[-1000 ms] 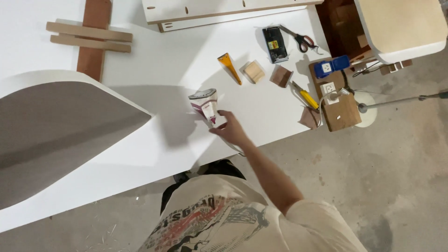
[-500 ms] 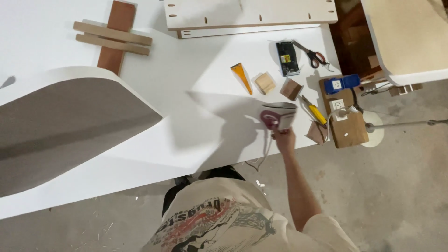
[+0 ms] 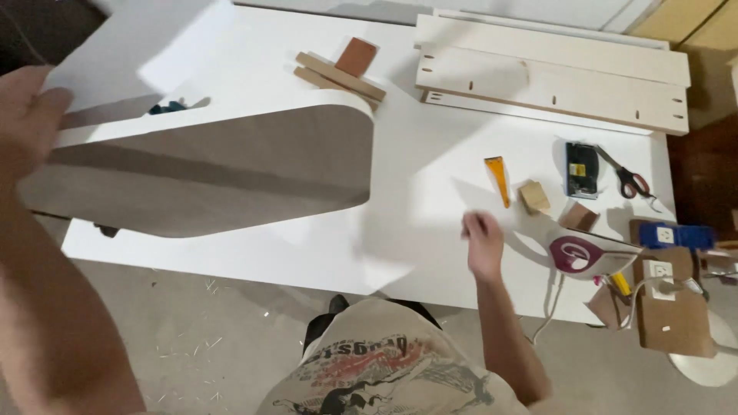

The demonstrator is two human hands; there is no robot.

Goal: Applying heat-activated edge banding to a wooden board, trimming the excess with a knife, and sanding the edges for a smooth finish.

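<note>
On the white table [image 3: 430, 192], the right hand [image 3: 483, 244] hovers loosely curled, holding nothing, left of the iron [image 3: 588, 253]. Left hand [image 3: 27, 115] grips the curved panel [image 3: 223, 169] at far left.

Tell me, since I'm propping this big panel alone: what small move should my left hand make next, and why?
Probably just steady the curved panel. It stands tilted on the white table, only your left hand grips its end, and the co-worker's hand is empty, apart from the iron.
</note>
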